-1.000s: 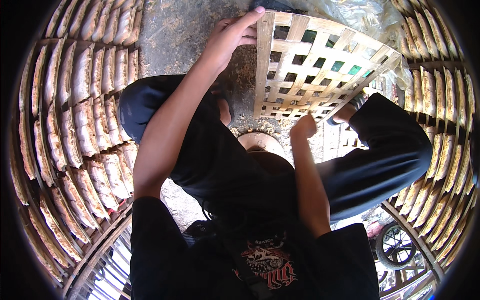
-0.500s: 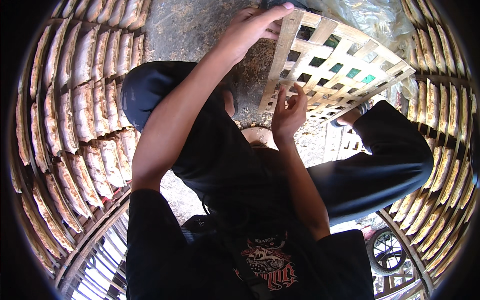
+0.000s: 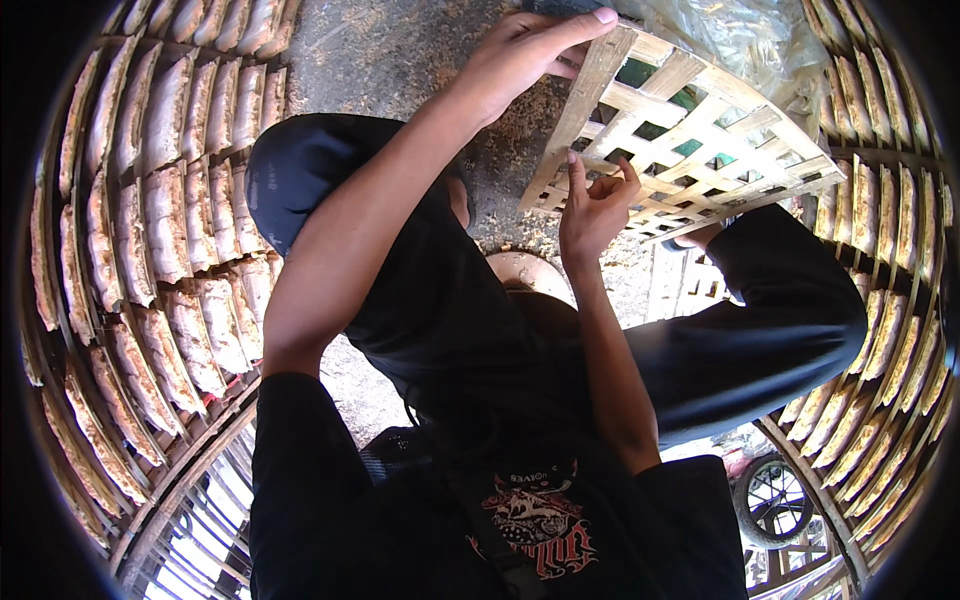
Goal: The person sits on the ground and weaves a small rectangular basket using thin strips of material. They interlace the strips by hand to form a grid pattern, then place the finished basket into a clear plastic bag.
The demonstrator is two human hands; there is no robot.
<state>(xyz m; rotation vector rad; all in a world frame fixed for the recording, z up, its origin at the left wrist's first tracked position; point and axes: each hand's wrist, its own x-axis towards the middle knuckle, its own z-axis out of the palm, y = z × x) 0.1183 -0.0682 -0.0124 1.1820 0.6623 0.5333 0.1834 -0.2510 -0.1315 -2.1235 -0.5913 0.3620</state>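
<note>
A woven bamboo lattice panel (image 3: pixel 700 110) stands tilted in front of me, its left slat raised. My left hand (image 3: pixel 515 65) grips its upper left corner, thumb over the edge and fingers partly hidden behind it. Lower down, my right hand (image 3: pixel 598 210) is at the panel's left part, index finger and thumb raised and apart, the other fingers loosely bent. Its fingertips are at or against the slats; I cannot tell whether they touch. Below the panel a round, pale brown stool-like surface (image 3: pixel 530 268) shows between my dark-trousered legs.
Curved racks of pale, crusted pieces on slats line the left (image 3: pixel 170 220) and right (image 3: pixel 880 210) sides. Crumpled clear plastic (image 3: pixel 725 35) lies beyond the panel. Crumbs are scattered on the grey floor (image 3: pixel 350 55). A spoked wheel (image 3: pixel 775 500) shows at the lower right.
My right hand has risen from the panel's lower edge toward its left slat, loosening from a closed shape. My left hand and the panel's top corner have shifted to the right.
</note>
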